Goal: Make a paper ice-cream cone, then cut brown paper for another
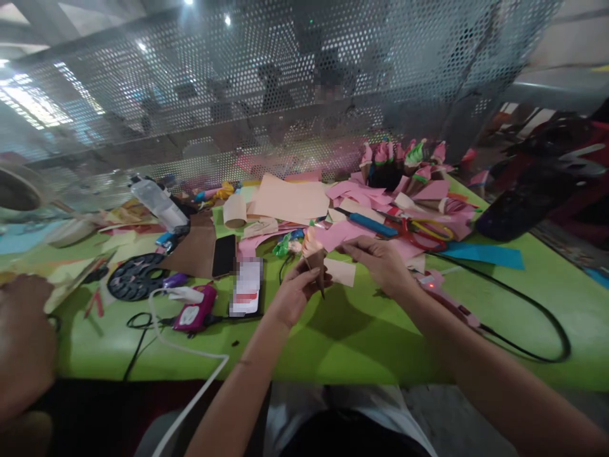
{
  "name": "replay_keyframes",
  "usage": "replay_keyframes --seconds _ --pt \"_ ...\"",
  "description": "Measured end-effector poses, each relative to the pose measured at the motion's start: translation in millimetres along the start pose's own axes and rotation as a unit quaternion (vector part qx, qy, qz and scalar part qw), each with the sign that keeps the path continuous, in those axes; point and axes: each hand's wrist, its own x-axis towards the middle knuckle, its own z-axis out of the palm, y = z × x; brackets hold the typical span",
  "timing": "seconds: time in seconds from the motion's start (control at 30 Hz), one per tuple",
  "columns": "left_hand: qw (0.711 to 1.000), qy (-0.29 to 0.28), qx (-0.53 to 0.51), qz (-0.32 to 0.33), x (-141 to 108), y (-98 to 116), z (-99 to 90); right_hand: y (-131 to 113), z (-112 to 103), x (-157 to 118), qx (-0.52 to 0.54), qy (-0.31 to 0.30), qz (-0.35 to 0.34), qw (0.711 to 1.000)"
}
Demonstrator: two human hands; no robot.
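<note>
Green table (342, 362) stretched below perforated metal screen (295, 101). Near centre of frame, my left hand (295, 293) gripped brown cone (316, 259) with peach swirl, tip down. Right hand (378, 259) hung to its right, fingers bent; I couldn't tell whether they pinched anything. Pink paper (364, 193) lay beyond.

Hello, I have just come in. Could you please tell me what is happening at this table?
A person sits at a green table and holds a small ice-cream-cone craft in the left hand. The right hand is raised beside it, not touching it. Pink sheets, scissors and a corded pink tool lie around. More cone-shaped pieces stand at the back, and another person's hand is at the far left.
</note>
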Motion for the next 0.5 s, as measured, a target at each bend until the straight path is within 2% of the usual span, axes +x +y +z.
replay_keyframes --seconds 0.1,0.27,0.43,0.5 --pt "1.0 -0.003 -0.022 0.004 -6.5 -0.3 2.0 3.3 5.8 -1.2 -0.048 -0.039 -0.02 0.998" --pt "0.999 -0.039 -0.029 -0.002 -12.9 -3.0 3.2 -0.3 15.1 -7.2 -0.047 -0.088 -0.041 0.994" --pt "0.998 -0.05 -0.035 -0.007 -15.8 -7.6 -2.0 -2.2 15.2 -10.6 -0.112 -0.041 -0.017 0.993" --pt "0.998 -0.048 -0.041 -0.008 -16.7 -8.9 -4.6 -0.9 14.2 -10.3 -0.101 -0.027 -0.02 0.994"
